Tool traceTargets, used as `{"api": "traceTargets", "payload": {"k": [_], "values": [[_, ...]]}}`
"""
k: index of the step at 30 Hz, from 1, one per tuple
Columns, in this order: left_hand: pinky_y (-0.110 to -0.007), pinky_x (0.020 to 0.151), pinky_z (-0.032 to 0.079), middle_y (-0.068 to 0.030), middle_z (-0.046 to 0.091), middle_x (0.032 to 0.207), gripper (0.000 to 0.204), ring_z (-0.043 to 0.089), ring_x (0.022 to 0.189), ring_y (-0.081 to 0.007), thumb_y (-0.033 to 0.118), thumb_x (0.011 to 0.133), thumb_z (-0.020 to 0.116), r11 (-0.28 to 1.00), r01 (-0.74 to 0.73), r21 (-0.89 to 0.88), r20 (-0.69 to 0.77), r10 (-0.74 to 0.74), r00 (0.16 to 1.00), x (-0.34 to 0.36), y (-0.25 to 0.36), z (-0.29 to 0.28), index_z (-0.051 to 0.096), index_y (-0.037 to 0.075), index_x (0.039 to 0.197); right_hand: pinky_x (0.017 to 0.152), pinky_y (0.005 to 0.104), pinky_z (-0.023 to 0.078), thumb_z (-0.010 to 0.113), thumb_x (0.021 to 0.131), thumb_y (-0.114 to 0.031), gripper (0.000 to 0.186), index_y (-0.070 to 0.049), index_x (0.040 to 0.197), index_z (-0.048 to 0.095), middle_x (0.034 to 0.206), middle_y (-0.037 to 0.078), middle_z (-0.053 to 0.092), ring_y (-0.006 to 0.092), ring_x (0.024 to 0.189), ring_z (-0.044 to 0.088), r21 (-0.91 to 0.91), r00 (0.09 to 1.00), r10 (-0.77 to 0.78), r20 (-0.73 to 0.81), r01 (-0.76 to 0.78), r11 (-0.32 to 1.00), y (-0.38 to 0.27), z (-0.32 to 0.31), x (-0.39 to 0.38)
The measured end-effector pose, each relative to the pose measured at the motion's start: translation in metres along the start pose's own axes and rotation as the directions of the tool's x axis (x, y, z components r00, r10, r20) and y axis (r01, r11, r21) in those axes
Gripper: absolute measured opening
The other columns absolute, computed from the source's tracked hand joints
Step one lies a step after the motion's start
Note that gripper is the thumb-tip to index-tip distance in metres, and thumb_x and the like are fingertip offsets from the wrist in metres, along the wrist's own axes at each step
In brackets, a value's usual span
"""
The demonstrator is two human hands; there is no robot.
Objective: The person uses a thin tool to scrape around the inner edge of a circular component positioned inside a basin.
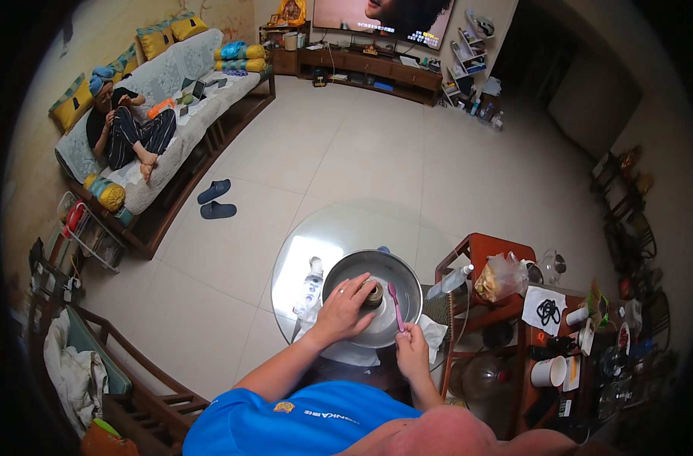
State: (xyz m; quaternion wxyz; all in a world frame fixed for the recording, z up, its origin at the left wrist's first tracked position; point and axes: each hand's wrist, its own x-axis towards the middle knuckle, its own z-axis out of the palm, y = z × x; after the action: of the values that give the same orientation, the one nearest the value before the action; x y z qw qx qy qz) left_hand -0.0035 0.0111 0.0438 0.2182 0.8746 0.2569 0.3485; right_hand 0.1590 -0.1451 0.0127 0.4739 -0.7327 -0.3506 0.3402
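A round grey metal basin (pixel 412 277) stands on the glass table (pixel 316 228) in front of me. Inside it sits a small dark brown, round, pot-like object (pixel 374 295) with a ringed top. My left hand (pixel 346 308) reaches into the basin and grips this object from its left side, partly covering it. At the basin's near right rim, my right hand (pixel 412 351) is closed round the handle of a pink toothbrush (pixel 395 300). The brush head points away from me, just right of the brown object; I cannot tell whether they touch.
White tissues (pixel 434 334) and a tube-like package (pixel 313 285) lie beside the basin. A clear bottle (pixel 450 281) lies to the right, near a bag of food (pixel 501 277) on a red stool. A crowded side table (pixel 540 334) stands right. Slippers (pixel 217 209) and a person (pixel 126 125) on a sofa are left.
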Motion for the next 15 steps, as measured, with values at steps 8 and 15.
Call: {"api": "traceTargets", "payload": {"k": [8,15], "values": [[-0.044,0.100,0.048,-0.0152,0.058,0.132,0.063,0.060,0.117,-0.0354,0.017,0.079,0.075,0.997,0.070,-0.015,-0.033,-0.070,0.997,-0.003,-0.005,0.007,0.054,0.006,0.138,0.071,0.0280,0.049,0.057,0.102,-0.018,0.030,0.001,0.125,0.063,0.086,0.005,0.066,0.0112,0.078,0.060,0.107,0.996,0.084,-0.010,-0.083,0.991,-0.001,-0.007,-0.017],[-0.043,0.094,0.051,-0.0142,0.058,0.130,0.062,0.061,0.115,-0.0343,0.018,0.081,0.075,0.993,0.111,-0.036,-0.025,-0.112,0.993,-0.004,-0.004,0.007,0.054,0.008,0.139,0.088,0.0330,0.052,0.055,0.102,-0.017,0.041,-0.004,0.141,0.059,0.109,0.017,0.071,0.0224,0.099,0.069,0.007,0.996,-0.087,-0.001,0.087,0.996,0.003,-0.008,-0.010]]}}
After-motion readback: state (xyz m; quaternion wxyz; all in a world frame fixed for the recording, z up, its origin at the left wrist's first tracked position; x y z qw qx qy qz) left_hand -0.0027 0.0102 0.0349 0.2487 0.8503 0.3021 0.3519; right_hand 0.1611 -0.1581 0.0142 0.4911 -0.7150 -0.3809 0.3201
